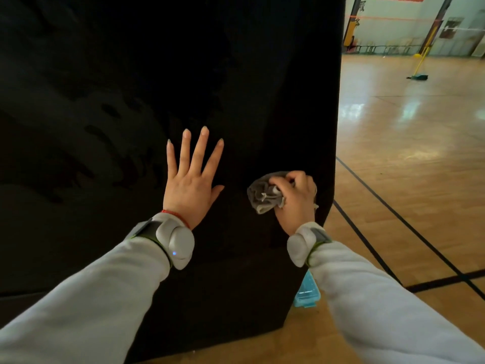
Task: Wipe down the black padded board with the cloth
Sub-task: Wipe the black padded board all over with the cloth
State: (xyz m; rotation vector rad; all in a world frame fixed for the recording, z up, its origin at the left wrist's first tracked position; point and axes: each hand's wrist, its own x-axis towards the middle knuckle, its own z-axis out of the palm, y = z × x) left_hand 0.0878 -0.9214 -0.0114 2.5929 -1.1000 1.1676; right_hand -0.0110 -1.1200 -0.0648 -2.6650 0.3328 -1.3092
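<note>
Two hands on one tall upright black padded board (131, 127): left hand (193, 179) spread flat, right hand (296, 198) bunching crumpled grey cloth (262, 193) near the right edge, unwiped surface lying left and above.

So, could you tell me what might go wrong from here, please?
The cloth is wadded in the right grip, so little of it meets the black padded board; patches may be missed. The left grip rests flat on it and may leave prints. The blue box on the floor by its corner could get kicked.
</note>
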